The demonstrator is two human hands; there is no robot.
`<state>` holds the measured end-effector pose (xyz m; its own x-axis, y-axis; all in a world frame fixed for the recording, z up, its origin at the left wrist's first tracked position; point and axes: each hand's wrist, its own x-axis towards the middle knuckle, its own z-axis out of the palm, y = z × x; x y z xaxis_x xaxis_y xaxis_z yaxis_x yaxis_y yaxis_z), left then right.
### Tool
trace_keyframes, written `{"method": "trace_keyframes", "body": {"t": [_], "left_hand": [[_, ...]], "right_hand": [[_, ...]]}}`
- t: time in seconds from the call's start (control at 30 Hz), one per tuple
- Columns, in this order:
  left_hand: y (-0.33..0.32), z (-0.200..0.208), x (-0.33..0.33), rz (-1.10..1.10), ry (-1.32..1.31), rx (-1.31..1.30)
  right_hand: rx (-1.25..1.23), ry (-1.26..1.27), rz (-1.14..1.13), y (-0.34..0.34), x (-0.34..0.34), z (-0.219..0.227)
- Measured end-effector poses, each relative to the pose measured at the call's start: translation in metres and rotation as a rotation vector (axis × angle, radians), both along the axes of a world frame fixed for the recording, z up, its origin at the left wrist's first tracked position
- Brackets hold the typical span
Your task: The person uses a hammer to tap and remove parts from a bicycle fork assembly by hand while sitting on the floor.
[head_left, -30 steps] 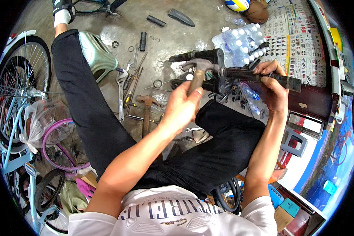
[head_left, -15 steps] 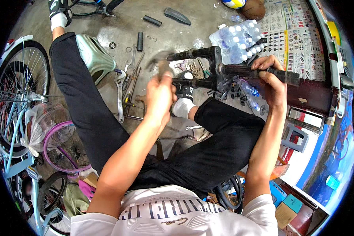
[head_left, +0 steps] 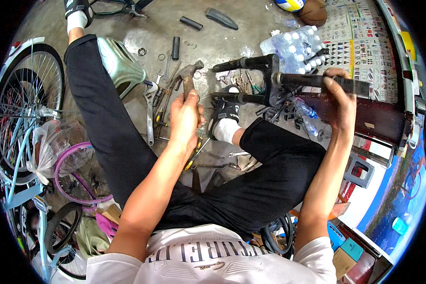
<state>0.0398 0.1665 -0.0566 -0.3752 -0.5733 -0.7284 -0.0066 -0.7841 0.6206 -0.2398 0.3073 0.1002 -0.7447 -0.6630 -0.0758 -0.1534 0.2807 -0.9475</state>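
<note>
My left hand [head_left: 185, 117] grips the wooden handle of a hammer [head_left: 188, 73], whose steel head points up and away, left of the fork. My right hand [head_left: 338, 100] holds the steerer tube of a black bicycle fork [head_left: 255, 80]. The fork's two legs stretch leftward above my foot in a black-and-white sock [head_left: 225, 116]. I sit on the concrete floor with my legs in black trousers spread around the work.
Wrenches and other hand tools [head_left: 151, 111] lie scattered on the floor. A pale green bike part [head_left: 120, 64] rests by my left leg. Bicycle wheels [head_left: 21, 104] and a purple rim [head_left: 78, 173] stand at left. A pack of water bottles [head_left: 293, 45] sits beyond the fork.
My left hand has swung the hammer back to the left, away from the fork's steerer where it was a second ago. The right hand has kept its hold on the fork.
</note>
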Motion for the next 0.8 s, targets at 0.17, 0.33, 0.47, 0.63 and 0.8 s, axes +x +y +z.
{"method": "trace_keyframes", "body": {"t": [0.17,0.33,0.47,0.63,0.8], "left_hand": [[-0.008,-0.012,0.009,-0.002,0.010,0.020],[-0.008,-0.019,0.015,0.033,-0.013,-0.037],[-0.007,-0.013,0.019,0.026,-0.053,-0.063],[-0.003,-0.018,0.023,-0.047,0.038,-0.068],[0.000,-0.005,0.021,-0.070,0.054,-0.089]], "right_hand": [[0.022,0.088,0.036,-0.038,0.010,0.008],[0.019,0.108,0.170,-0.074,0.020,0.027],[-0.059,0.115,0.273,-0.097,0.025,0.034],[-0.178,0.074,0.489,-0.109,0.029,0.037],[-0.068,0.061,0.496,-0.122,0.031,0.025]]}}
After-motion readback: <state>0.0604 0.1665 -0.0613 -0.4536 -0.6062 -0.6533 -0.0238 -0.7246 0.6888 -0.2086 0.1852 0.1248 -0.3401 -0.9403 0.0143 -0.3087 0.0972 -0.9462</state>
